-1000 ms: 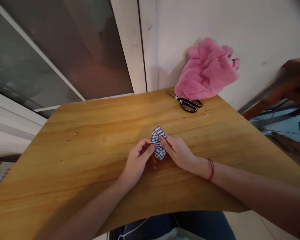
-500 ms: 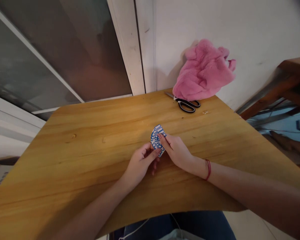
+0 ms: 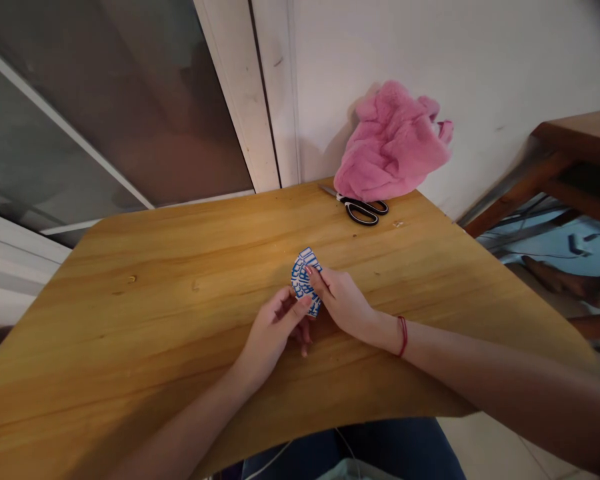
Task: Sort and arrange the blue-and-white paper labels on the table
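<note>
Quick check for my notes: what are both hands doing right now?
Left hand: closed, thumb on the lower part of the cards.
Right hand: closed, gripping the cards' right side.

Dim light, soft shadows on table [image 3: 220, 247], stretched edges, mild blur

The cards [image 3: 301, 280] bear blue outlines on white.

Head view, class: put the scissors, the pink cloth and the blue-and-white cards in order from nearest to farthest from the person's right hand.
1. Blue-and-white cards: in the grip of the right hand, at its left side.
2. Scissors: beyond the hand, on the table.
3. Pink cloth: at the back, behind the scissors.
</note>
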### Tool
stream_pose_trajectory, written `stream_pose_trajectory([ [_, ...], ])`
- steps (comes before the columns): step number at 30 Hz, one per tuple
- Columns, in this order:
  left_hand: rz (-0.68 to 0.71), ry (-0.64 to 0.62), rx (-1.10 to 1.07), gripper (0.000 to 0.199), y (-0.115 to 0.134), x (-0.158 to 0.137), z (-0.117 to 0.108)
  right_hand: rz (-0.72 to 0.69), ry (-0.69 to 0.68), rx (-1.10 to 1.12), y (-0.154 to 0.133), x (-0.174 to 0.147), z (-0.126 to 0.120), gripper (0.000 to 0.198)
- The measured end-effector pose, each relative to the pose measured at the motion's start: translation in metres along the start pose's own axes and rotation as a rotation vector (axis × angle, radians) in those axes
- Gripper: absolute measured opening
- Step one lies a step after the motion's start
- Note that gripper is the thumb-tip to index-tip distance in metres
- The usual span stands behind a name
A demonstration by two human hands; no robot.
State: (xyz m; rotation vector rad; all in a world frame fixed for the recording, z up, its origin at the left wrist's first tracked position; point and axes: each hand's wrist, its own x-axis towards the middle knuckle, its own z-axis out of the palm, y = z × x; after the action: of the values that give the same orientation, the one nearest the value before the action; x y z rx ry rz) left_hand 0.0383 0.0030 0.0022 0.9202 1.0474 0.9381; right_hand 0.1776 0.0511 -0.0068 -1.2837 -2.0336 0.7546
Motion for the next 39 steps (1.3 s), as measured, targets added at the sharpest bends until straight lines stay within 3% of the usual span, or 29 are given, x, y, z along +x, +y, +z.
stream_pose_trajectory([
  [10, -0.070, -0.017, 0.028, 0.032, 0.0000, -0.0013, -0.0013, 0.027, 0.013, -0.054, -0.0008, 0.0004, -0.0003, 0.041],
  [39, -0.017, -0.059, 0.177, 0.025, -0.0064, -0.0006, -0.0019, 0.022, -0.041, 0.107, 0.0002, 0.0006, -0.0004, 0.036],
])
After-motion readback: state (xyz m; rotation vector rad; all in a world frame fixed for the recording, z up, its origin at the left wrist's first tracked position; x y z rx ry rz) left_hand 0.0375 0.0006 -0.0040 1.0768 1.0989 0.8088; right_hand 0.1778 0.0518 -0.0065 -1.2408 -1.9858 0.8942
